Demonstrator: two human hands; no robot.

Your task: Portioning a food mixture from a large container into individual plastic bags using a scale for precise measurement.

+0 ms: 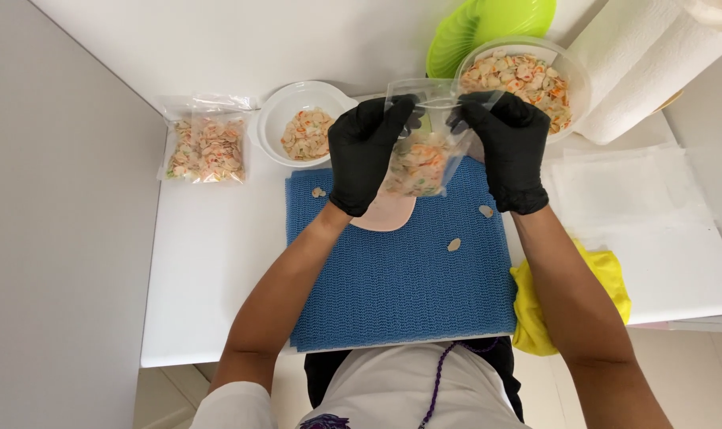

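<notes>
Holding a clear plastic bag point(421, 155) part-filled with small pale and orange shell-shaped pieces, we have both hands pinched on its top edge: our left hand point(366, 151) grips the left corner, our right hand point(508, 147) the right, both in black gloves. The bag hangs above the far edge of the blue mat point(400, 278) and a pink dish point(386, 214) beneath it.

We judge the main risk to be spillage. If the mouth of the bag is not fully closed and we tilt it, pieces can pour out; three loose pieces point(454, 245) already lie on the mat. Smooth plastic may also slip between gloved fingers, dropping the whole bag onto the dish.

Crowding adds another risk. The large clear bowl point(571, 75) of pieces sits just beside our right hand, and the small white bowl point(275, 119) near our left; a wide elbow movement could knock either one. The filled bag point(208, 149) on the counter point(210, 262) lies well apart and looks safe.
</notes>
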